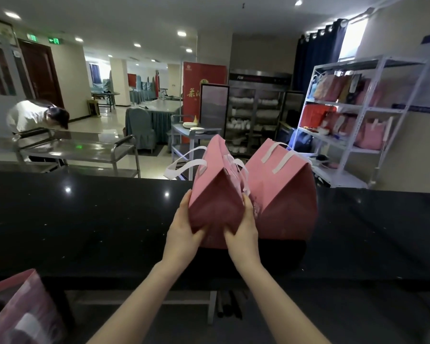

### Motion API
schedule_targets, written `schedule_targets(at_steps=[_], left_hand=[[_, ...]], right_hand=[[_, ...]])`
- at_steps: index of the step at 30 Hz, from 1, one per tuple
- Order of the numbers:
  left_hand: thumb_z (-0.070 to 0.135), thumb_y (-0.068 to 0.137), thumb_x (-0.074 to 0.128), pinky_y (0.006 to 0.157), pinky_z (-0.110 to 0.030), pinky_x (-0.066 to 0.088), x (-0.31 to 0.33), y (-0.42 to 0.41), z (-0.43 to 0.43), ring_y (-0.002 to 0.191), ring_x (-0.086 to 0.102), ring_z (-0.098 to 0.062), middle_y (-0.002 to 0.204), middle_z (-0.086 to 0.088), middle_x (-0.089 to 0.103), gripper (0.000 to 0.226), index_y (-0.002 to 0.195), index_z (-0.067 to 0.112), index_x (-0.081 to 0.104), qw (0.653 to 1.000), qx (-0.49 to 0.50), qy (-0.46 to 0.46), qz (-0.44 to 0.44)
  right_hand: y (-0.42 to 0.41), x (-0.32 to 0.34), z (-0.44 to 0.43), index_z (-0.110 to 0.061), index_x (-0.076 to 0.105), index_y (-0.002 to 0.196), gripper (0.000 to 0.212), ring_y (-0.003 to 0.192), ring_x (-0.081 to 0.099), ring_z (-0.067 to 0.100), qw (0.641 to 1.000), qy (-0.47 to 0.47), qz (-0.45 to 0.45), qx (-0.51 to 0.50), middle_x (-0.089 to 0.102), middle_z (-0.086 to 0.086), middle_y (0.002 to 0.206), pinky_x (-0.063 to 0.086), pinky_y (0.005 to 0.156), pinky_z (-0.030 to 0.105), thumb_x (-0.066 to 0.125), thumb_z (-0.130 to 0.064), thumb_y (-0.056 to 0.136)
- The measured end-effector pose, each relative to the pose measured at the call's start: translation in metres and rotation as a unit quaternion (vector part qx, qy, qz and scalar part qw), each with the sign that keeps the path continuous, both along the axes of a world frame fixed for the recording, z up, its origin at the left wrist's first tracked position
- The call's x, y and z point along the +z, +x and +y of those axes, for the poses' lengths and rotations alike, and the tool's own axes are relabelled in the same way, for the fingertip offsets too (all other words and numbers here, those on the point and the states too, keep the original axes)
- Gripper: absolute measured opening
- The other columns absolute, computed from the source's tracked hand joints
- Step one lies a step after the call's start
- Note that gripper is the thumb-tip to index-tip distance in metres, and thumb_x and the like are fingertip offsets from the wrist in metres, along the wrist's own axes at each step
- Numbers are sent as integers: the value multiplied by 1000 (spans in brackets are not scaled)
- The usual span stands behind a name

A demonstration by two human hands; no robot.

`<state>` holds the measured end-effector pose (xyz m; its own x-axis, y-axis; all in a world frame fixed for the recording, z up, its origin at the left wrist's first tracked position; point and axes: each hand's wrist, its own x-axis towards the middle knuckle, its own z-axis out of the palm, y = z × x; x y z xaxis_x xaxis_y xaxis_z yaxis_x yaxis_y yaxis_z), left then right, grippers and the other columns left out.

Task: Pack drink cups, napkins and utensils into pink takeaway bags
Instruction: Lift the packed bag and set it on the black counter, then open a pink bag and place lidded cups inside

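You see matt pink paper bags [216,199] with white cloth-like handles [184,165] on a glossy, speckled black countertop [85,219].

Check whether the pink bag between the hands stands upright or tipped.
Upright: the bag sits base-down on the black counter, white handles on top.

Green lit exit sign [56,40], on the wall above the dark door [41,70]: arrow pointing left plus a running-figure symbol. No words legible.

Second green lit sign [32,37], just left of the first: unreadable.

Red banner [204,78], left of the glass-door cabinet [256,120]: yellow Chinese characters. The first reads 茶, the rest are hidden. Round emblem above them.

Cabinet header strip: small pale lettering, too blurred to read.

Pink bag [216,194]: faint pale print on its side, illegible.
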<state>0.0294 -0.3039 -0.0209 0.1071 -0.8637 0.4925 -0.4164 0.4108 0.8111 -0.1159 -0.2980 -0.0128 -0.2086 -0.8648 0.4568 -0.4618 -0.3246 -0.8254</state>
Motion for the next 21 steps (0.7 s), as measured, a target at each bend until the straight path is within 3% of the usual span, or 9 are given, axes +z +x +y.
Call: schedule_targets(at_steps=[3,7,12,14,16,21], left_hand=[[18,76,75,96,-38,51,-2,-3,-11,115,56,-10,131,7,53,95,145,51,18,1000,25,-4,-4],[20,75,75,95,-40,51,2,-4,-11,115,57,-14,131,5,54,94,145,49,18,999,38,13,-16],[23,79,75,97,-38,49,9,9,21,116,55,-13,132,4,52,85,146,36,25,995,64,42,-71],[25,80,74,93,-36,51,11,19,41,112,57,-12,124,5,57,71,140,33,38,988,88,46,-115],[27,81,73,87,-34,51,14,32,65,106,59,-11,113,8,62,52,128,31,51,978,122,55,-163],[32,85,68,79,-32,53,17,67,143,94,61,-6,98,14,64,22,107,30,64,947,196,93,-236]], right_hand=[[0,-1,-15,-39,17,148,90,105,23,-28,1000,-15,23,-9,40,-14,128,23,95,5,66,-4,81],[-3,2,-13,-38,17,149,89,113,26,-15,999,-6,41,-12,41,1,143,21,98,12,66,-5,82],[-15,13,20,-36,22,148,78,125,25,-8,994,-61,90,17,35,-3,147,24,104,17,66,-14,87],[-20,18,36,-24,37,144,65,133,34,11,976,-125,177,12,37,3,147,29,110,27,67,-14,87],[-21,25,52,-16,52,133,52,129,43,24,943,-186,275,19,44,7,142,37,110,39,70,-14,84],[-13,35,80,-10,66,112,36,114,57,27,883,-233,379,147,60,9,124,46,97,39,75,-11,78]])
